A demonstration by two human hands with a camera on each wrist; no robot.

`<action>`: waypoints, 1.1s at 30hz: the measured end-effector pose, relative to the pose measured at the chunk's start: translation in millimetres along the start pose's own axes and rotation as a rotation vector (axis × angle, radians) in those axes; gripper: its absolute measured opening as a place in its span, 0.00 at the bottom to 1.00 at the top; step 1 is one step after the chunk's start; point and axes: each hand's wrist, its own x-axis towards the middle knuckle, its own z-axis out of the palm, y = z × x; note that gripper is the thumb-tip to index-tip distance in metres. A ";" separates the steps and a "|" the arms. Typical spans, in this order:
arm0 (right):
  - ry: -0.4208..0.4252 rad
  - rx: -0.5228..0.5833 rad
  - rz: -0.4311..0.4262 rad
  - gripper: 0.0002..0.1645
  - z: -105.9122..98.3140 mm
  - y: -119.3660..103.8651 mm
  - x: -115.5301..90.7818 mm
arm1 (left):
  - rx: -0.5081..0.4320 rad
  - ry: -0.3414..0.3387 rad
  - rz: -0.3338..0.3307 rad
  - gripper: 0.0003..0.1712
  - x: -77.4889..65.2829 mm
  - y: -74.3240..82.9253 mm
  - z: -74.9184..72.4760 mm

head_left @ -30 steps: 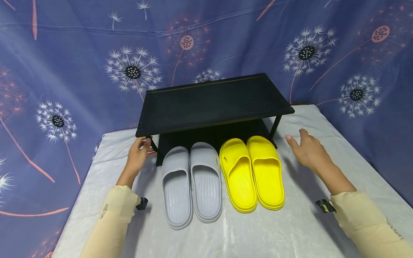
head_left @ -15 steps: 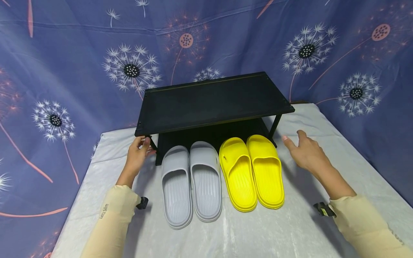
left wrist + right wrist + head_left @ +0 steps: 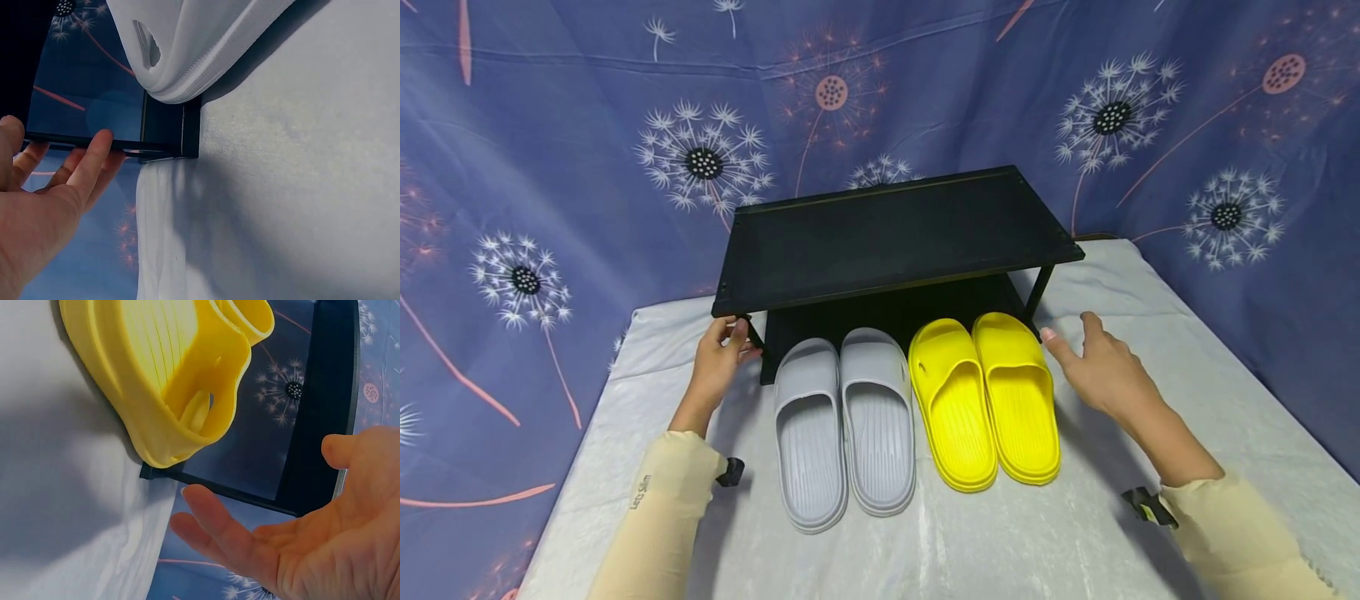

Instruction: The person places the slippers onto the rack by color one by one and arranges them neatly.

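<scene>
A black two-tier shoe rack (image 3: 895, 237) stands at the back. Partly on its lower shelf rest a pair of grey slippers (image 3: 811, 454) at left and a pair of yellow slippers (image 3: 1018, 417) at right, toes inward. My left hand (image 3: 717, 358) is at the rack's front left leg, its fairly straight fingers (image 3: 94, 159) touching the leg from outside. Beside the front right leg (image 3: 1039, 292) is my right hand (image 3: 1108, 367), thumb and fingers spread, holding nothing. In the right wrist view, its fingertips come close below that leg, near a yellow slipper (image 3: 156, 394).
A whitish cloth (image 3: 970, 550) covers the table. Blue dandelion-print fabric (image 3: 925, 83) hangs behind the rack and along both sides. Each wrist wears a small black device, such as the one (image 3: 1150, 507) on the right.
My right hand has moved inward to the left and slightly down, closer to the rack's right leg. The left hand stays at the left leg, and the slippers have not moved.
</scene>
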 end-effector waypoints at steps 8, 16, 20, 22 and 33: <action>-0.006 -0.014 -0.003 0.63 5.6 -1.6 -7.2 | -0.016 0.006 -0.012 0.26 -0.4 -1.0 1.0; -0.031 -0.004 -0.003 0.65 10.1 -3.9 -11.9 | -0.031 0.003 -0.022 0.22 -2.9 9.8 1.6; -0.036 -0.002 -0.016 0.65 11.3 -6.6 -15.0 | -0.015 0.002 -0.002 0.24 -2.4 8.5 1.1; -0.035 -0.002 -0.019 0.65 12.9 -8.1 -16.5 | -0.012 -0.003 0.000 0.25 -4.0 11.0 1.4; -0.041 -0.002 -0.047 0.63 24.6 -13.3 -24.7 | 0.011 -0.004 -0.025 0.25 -11.1 25.9 4.5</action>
